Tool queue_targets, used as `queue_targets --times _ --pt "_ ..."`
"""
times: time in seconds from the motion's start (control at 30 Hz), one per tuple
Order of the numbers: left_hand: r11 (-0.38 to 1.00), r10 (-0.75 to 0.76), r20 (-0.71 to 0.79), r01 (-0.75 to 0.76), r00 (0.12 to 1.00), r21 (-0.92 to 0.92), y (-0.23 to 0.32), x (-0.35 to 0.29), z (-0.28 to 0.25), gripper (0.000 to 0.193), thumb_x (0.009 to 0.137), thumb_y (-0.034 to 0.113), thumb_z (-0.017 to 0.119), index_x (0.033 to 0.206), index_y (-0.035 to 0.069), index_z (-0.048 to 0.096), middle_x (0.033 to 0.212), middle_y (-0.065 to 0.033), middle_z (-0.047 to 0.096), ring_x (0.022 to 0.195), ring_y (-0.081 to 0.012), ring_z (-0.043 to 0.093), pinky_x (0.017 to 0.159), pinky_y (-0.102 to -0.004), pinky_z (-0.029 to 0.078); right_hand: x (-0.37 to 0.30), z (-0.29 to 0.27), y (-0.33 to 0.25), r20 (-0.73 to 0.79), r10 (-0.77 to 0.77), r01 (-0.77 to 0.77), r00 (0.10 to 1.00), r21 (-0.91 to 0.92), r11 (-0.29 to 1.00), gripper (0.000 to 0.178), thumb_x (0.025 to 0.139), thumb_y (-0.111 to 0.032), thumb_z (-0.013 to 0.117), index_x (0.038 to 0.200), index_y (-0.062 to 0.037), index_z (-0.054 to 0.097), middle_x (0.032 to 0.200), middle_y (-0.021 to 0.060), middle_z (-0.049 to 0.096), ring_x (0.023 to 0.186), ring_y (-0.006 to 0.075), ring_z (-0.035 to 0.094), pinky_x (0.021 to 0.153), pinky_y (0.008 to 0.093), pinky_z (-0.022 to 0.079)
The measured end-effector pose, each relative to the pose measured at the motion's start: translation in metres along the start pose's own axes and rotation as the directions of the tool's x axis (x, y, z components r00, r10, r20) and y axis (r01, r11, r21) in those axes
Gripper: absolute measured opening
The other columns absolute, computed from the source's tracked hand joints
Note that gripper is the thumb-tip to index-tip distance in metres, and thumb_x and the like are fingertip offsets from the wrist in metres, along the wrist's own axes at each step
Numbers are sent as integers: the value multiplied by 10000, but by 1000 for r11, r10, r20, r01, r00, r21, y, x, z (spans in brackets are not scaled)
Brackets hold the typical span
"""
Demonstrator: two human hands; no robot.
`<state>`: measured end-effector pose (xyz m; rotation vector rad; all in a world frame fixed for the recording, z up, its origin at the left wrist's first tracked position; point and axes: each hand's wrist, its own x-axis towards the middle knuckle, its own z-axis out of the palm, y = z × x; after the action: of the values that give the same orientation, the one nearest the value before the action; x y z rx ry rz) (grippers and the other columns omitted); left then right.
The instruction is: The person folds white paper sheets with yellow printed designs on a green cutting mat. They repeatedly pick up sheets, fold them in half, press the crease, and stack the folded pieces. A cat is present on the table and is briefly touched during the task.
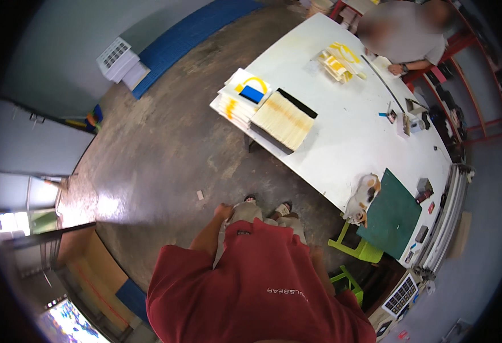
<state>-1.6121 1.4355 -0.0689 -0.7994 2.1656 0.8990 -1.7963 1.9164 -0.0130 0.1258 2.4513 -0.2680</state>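
My left hand hangs beside my shorts, its fingers loosely curled, with nothing showing in it. My right arm comes out from under my red shirt on the side toward the table; the hand's fingers cannot be made out. Neither hand touches the white table. At the table's near edge, closest to my right side, a calico cat lies beside a green cutting mat. A stack of cream sheets in a dark tray stands at the left edge, next to white-and-yellow piles.
Another person sits at the far side, near more white-and-yellow pieces. Green stools stand by the table's near edge. Concrete floor stretches left, with a blue mat along the wall and a cardboard-lined box at lower left.
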Motion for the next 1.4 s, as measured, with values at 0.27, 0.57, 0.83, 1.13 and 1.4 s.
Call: queue_targets --times 0.27,0.57,0.83,1.13,1.4 --pt "981 115 -51 -105 992 160 -62 48 -4 469 907 421 611 1247 104 672 1201 -186 686 1174 -340 628 981 -456 519 16 -42 -155 202 80 -190 976 612 768 152 811 -56 716 932 36 713 819 111 730 717 171 687 648 336 549" --pt "543 -387 -58 177 920 -821 -9 125 -141 735 864 582 648 1294 -13 625 1248 -245 660 1214 -392 602 1017 -445 457 94 -64 -324 -93 -454 462 886 258 849 315 876 -259 759 990 26 691 837 109 739 737 157 688 681 339 540" --pt "856 -146 -671 -248 727 -455 -11 258 -227 692 927 532 648 1349 -7 553 1169 -192 640 1088 -300 603 943 -418 466 127 -108 -634 -38 -798 755 602 351 553 305 905 -176 720 1143 -2 639 853 140 694 751 225 696 699 323 560" --pt "-106 -426 -133 -196 895 -975 74 235 -327 749 872 628 687 1374 100 514 1181 -48 636 958 -198 627 702 -352 490 152 -58 -740 40 -829 810 557 -249 532 503 829 -318 723 1230 -42 598 1267 211 559 1206 384 527 963 542 429" --pt "-247 17 75 77 997 -966 63 229 -370 894 847 732 621 1472 124 425 1406 -69 550 1246 -287 553 994 -474 474 151 -36 -742 -78 -702 660 708 -279 697 641 767 -330 770 1329 -115 551 1313 182 508 1256 359 464 989 525 376"
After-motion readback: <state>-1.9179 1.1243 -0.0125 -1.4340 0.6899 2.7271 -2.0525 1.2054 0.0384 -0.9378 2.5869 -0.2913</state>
